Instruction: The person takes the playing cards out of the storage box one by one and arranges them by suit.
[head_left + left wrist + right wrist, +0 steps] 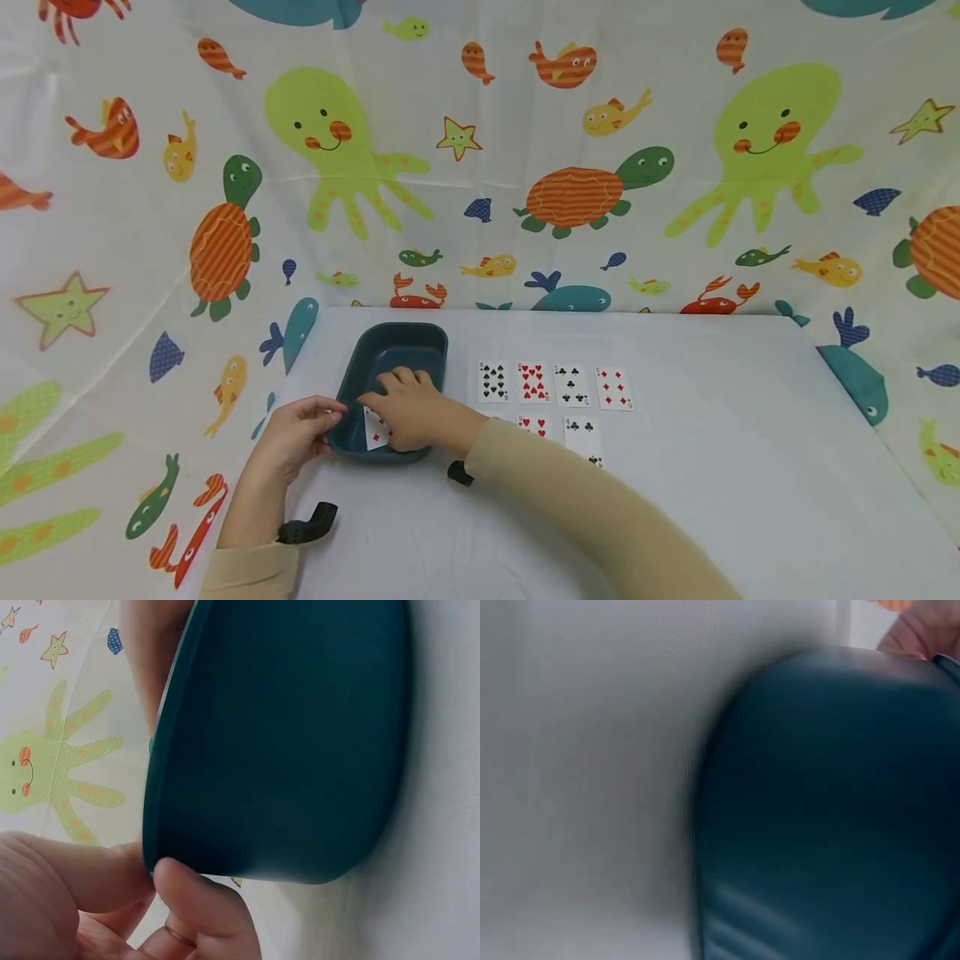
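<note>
A dark teal tray (408, 331) with rounded corners sits on the white table. My left hand (296, 433) pinches its near left rim between thumb and fingers; the left wrist view shows this thumb (199, 900) against the outer wall. My right hand (412, 414) reaches down into the tray over a playing card (375, 429) with red diamonds. Part of that card lies beneath the hand, and I cannot tell whether the fingers grip it. In the right wrist view the tray's outer wall (817, 802) fills most of the frame.
Right of the tray, face-up cards lie in two rows, among them a spades card (493, 382), a hearts card (534, 382) and a clubs card (572, 386). A diamonds card (614, 388) ends the far row. My right forearm passes over the nearer row. A patterned curtain (480, 150) hangs behind.
</note>
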`<state>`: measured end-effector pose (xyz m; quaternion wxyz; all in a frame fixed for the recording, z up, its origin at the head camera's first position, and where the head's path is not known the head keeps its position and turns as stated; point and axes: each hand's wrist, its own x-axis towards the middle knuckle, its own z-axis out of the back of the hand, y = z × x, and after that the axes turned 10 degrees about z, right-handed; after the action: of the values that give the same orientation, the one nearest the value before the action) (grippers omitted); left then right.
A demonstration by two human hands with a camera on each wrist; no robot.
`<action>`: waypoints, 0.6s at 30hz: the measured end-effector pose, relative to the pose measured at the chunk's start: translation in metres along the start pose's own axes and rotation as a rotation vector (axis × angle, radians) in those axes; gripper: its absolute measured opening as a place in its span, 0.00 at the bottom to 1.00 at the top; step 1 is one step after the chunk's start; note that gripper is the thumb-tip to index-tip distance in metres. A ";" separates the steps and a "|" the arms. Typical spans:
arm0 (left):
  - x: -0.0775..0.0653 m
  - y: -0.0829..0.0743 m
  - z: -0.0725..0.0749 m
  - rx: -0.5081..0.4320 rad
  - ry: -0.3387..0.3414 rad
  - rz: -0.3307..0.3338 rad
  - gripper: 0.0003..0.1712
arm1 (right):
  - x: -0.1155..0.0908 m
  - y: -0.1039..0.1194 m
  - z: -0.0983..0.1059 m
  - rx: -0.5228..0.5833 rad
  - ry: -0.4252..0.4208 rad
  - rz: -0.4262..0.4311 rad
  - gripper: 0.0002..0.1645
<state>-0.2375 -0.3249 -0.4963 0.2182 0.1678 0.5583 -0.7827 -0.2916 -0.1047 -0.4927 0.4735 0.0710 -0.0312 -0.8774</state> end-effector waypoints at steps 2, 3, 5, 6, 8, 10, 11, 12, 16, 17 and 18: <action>0.000 0.001 0.000 -0.001 0.001 0.003 0.15 | 0.004 0.003 -0.002 -0.011 0.016 -0.009 0.45; 0.001 0.001 0.000 -0.002 0.002 0.004 0.15 | 0.006 0.004 -0.003 -0.017 0.023 -0.013 0.44; 0.001 0.002 0.000 0.000 0.001 0.007 0.15 | 0.010 0.006 -0.004 -0.024 0.032 -0.022 0.43; 0.001 0.002 0.000 0.001 0.001 0.008 0.15 | 0.012 0.006 -0.005 -0.024 0.037 -0.027 0.42; 0.002 0.001 0.001 0.000 0.002 0.011 0.16 | 0.015 0.006 -0.007 -0.019 0.045 -0.038 0.42; 0.002 0.001 0.001 -0.003 0.005 0.013 0.16 | 0.019 0.005 -0.008 -0.005 0.049 -0.051 0.43; 0.002 0.001 0.001 -0.004 0.007 0.013 0.16 | 0.020 0.004 -0.009 0.005 0.051 -0.057 0.43; 0.003 0.001 0.001 -0.005 0.009 0.012 0.15 | 0.021 0.003 -0.009 0.013 0.051 -0.062 0.43; 0.002 0.001 0.001 -0.008 0.012 0.009 0.15 | 0.023 0.003 -0.010 0.028 0.048 -0.062 0.43; 0.002 0.001 0.001 -0.007 0.011 0.008 0.15 | 0.023 0.004 -0.010 0.027 0.048 -0.059 0.43; 0.001 0.001 0.001 -0.006 0.011 0.008 0.15 | 0.023 0.004 -0.011 0.023 0.048 -0.056 0.43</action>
<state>-0.2381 -0.3262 -0.4977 0.2188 0.1735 0.5611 -0.7792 -0.2994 -0.1264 -0.5050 0.4486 0.0981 -0.0280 -0.8879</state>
